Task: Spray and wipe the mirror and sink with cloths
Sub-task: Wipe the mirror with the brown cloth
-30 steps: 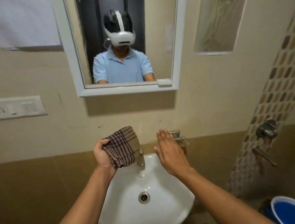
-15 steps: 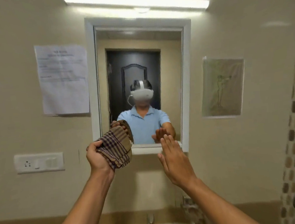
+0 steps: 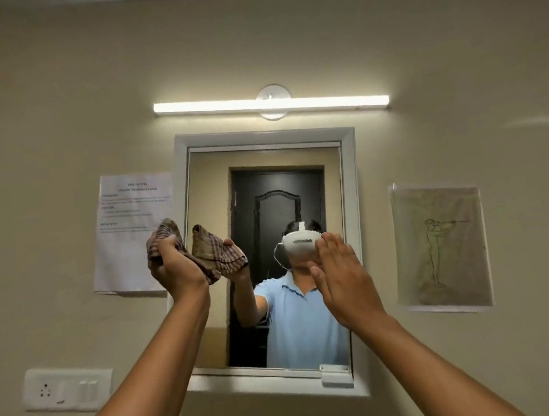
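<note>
The white-framed mirror [image 3: 330, 183] hangs on the beige wall straight ahead. My left hand [image 3: 173, 268] grips a bunched brown checked cloth [image 3: 166, 232] at the mirror's left edge, about halfway up. The glass right beside it shows the cloth's reflection. My right hand [image 3: 344, 277] is raised in front of the right half of the glass with fingers straight and together; it holds nothing. Whether the palm touches the glass I cannot tell. The sink is out of view and no spray bottle is in sight.
A lit tube light [image 3: 271, 104] runs above the mirror. A printed sheet [image 3: 126, 219] is stuck left of the frame, a drawing [image 3: 440, 247] to the right. A white switch plate [image 3: 67, 390] sits low on the left. A small white holder [image 3: 335, 372] rests on the frame's lower right ledge.
Both hands rose from above the sink to mirror height, and my view tilted up so the sink dropped out of sight. The left hand kept hold of the cloth.
</note>
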Tool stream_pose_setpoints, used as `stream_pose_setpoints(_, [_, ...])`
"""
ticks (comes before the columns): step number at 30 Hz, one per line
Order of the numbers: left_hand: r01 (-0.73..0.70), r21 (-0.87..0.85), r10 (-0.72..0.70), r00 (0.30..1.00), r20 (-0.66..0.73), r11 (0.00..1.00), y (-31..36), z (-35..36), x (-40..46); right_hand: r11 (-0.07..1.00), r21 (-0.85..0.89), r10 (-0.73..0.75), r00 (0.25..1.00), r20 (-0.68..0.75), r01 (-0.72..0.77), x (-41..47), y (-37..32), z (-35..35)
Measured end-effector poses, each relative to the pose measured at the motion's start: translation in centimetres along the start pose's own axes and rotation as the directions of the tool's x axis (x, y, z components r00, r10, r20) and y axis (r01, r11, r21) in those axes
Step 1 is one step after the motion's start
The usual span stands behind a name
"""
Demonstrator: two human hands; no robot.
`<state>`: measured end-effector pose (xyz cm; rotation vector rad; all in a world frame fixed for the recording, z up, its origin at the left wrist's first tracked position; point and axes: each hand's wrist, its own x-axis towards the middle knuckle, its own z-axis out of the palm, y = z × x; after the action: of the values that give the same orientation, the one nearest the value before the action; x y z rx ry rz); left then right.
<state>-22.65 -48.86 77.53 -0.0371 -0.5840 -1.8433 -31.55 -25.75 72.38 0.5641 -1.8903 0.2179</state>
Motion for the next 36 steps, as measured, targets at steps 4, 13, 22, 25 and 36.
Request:
stream_pose_setpoints(4, [-0.245,0.102,0.230,0.963,0.138,0.964,-0.3,3.2,0.9,0.998,-0.052,0.016,0.998,-0.053,-0.019,3.1,1.9,-0.1])
stream_pose_setpoints(13, [-0.694,0.542,0.225,0.691,0.687,0.475,-7.4,6.5,4.3,0.980,-0.190,0.043,0.990,-0.134,-0.068,6.7,4.1,0.2])
stream_pose_setpoints(22, [-0.950,0.225,0.072,0.214,0.974,-0.218,-7.7,4.7,10.4,0.985,-0.174,-0.027,0.976,-0.216,-0.011,6.4,4.5,0.8])
stream_pose_setpoints(25, [-0.930,0.241,0.076,0.229,0.970,-0.276,-6.0,6.0,12.9,0.987,-0.158,-0.019,0.970,-0.241,-0.020,6.4,4.6,1.2])
stream_pose_setpoints(36, [-0.947,0.267,0.117,0.249,0.962,-0.178,-6.5,10.3,10.1,0.996,-0.067,-0.072,0.970,-0.232,0.058,6.1,5.6,0.1])
